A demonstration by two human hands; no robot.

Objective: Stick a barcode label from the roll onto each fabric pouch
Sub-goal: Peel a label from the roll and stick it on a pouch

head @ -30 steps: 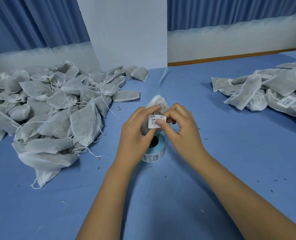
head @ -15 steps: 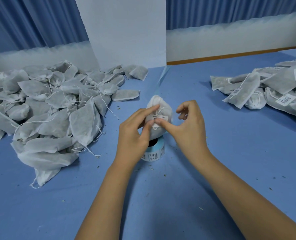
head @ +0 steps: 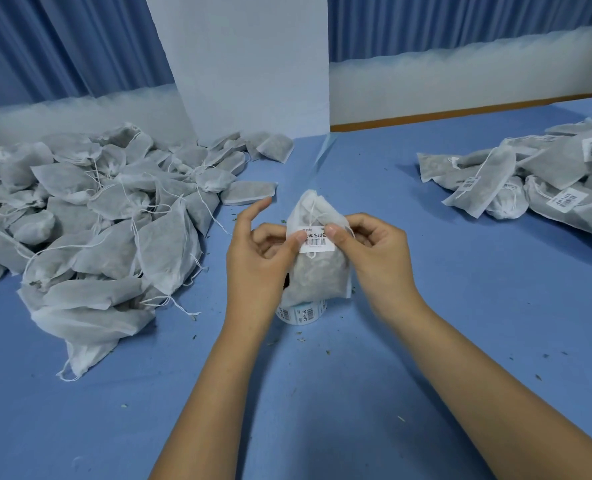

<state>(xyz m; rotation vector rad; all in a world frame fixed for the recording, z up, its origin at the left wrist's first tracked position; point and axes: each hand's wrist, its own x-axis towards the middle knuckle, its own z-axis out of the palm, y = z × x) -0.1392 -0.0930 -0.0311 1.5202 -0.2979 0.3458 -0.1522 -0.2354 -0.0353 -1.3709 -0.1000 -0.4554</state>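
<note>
Above the label roll [head: 301, 312], pouch [head: 317, 271] upright, drawstring end up, both hands [head: 258, 261] [head: 374, 254] grasping it, thumbs on label [head: 317, 241]

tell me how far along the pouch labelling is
Done: the pile on the right holds pouches already carrying barcode labels. In hand: both thumbs press a label onto the pouch held by the left hand and right hand above the label roll. Left: the much bigger heap on the left shows no labels, so most of the job remains.
</note>
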